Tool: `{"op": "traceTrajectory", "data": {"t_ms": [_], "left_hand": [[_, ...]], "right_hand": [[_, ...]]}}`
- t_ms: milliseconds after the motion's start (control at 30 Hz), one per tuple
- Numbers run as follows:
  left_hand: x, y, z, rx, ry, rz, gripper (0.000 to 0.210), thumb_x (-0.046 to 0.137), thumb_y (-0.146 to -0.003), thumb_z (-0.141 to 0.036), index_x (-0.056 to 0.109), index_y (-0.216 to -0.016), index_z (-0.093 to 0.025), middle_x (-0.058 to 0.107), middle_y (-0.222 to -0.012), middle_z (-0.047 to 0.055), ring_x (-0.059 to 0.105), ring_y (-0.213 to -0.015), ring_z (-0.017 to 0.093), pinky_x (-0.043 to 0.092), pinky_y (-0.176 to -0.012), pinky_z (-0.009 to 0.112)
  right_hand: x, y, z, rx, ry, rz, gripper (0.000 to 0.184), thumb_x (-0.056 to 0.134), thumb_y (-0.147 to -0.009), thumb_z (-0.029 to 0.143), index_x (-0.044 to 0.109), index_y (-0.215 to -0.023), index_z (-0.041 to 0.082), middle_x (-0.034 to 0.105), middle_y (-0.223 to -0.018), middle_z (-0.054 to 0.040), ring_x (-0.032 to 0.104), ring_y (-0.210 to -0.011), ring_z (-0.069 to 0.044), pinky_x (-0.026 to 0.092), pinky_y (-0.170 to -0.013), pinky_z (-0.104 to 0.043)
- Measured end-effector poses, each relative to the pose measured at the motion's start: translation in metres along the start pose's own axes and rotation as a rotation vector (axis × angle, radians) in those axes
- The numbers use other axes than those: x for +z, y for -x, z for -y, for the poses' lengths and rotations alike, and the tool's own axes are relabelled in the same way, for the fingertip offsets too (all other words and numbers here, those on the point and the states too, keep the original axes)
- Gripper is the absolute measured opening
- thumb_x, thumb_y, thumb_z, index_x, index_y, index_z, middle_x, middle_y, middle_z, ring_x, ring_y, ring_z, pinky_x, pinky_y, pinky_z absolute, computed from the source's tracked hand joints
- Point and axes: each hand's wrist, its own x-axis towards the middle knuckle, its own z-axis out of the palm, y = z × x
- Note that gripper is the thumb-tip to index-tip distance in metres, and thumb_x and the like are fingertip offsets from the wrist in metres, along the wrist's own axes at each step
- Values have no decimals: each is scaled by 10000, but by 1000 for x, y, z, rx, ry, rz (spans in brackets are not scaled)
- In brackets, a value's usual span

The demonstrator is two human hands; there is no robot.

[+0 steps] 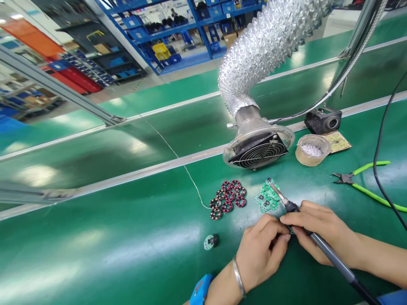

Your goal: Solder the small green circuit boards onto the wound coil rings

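Observation:
In my right hand (pixel 327 233) is a soldering iron (pixel 330 253), its metal tip pointing up and left over a pile of green circuit boards (pixel 267 197). My left hand (pixel 262 250) is closed, thumb and fingers pinched on a small part that the fingers mostly cover. A bit of green shows between the two hands, so it may be a circuit board. The fingertips of both hands nearly meet there. Left of the board pile lie several ring-shaped coil cores (pixel 229 196) with red and copper windings. A round board with a dark part on it (pixel 210 242) sits nearer my left wrist.
Above the bench hangs a fume extractor fan (pixel 260 152) on a silver duct (pixel 267 46). Behind my right hand stand a tub of solder bits (pixel 313 150), a yellow sponge tray (pixel 337 142) and a black iron holder (pixel 324 120). Green-handled cutters (pixel 362 182) and a black cable (pixel 378 165) lie right.

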Motion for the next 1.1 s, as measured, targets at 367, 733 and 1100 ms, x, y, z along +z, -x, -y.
{"op": "traceTrajectory", "data": {"t_ms": [367,733,1100], "left_hand": [[0,-5,-10,-238,191,50,95,550,-821,-116,573,-745,-168,508,-704,-9,470,-568,86,396,-515,187],[-3,-9,-9,-696,548,188,109,535,-787,-216,483,-696,-188,498,-626,-33,408,-442,73,346,-402,185],[5,-10,-18,-565,405,31,128,564,-736,-133,503,-628,-166,467,-674,-22,436,-577,90,353,-521,193]], "right_hand": [[4,5,-1,-22,8,-40,364,470,-867,20,537,-1194,163,572,-774,-28,456,-673,-150,400,-590,-256],[4,8,-3,-211,30,-33,393,458,-854,42,520,-1233,126,525,-691,-13,384,-595,-153,324,-556,-278],[7,8,-5,-175,35,-75,381,453,-855,41,535,-1216,132,492,-672,-5,378,-593,-151,322,-555,-278]]}}
